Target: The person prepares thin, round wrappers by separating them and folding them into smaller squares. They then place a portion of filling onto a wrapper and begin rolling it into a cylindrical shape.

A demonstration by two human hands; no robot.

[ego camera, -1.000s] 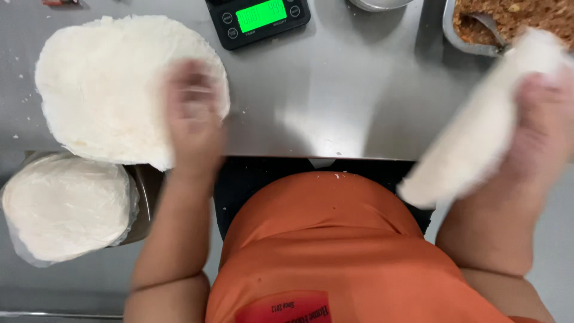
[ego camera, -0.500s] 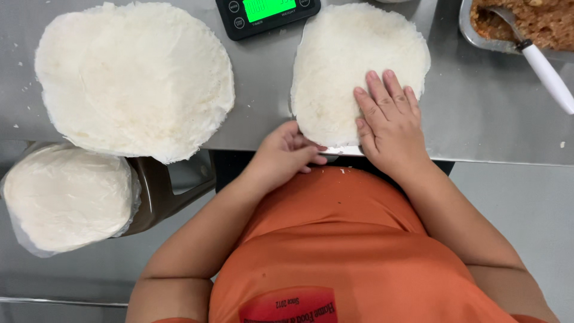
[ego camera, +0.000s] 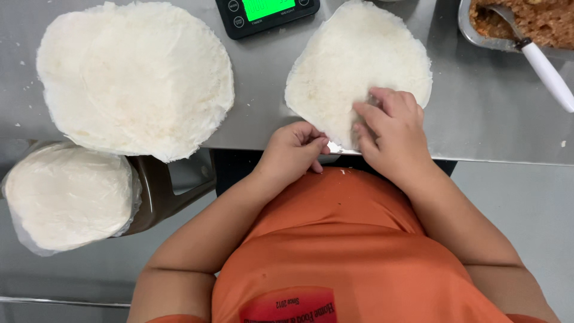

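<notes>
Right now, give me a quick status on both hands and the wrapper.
Left hand pinching the near edge of the round white wrapper. Right hand pressing flat on it. Wrapper lies on the steel table, near edge at the rim. Nothing in the way.

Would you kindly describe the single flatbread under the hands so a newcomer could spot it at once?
On the steel table, look just right of the black scale with a green screen. A lone round white flatbread lies at the near edge, the right hand pressing it and the left hand at its rim. Unlike the stack of flatbreads farther left, it is one sheet.
</notes>
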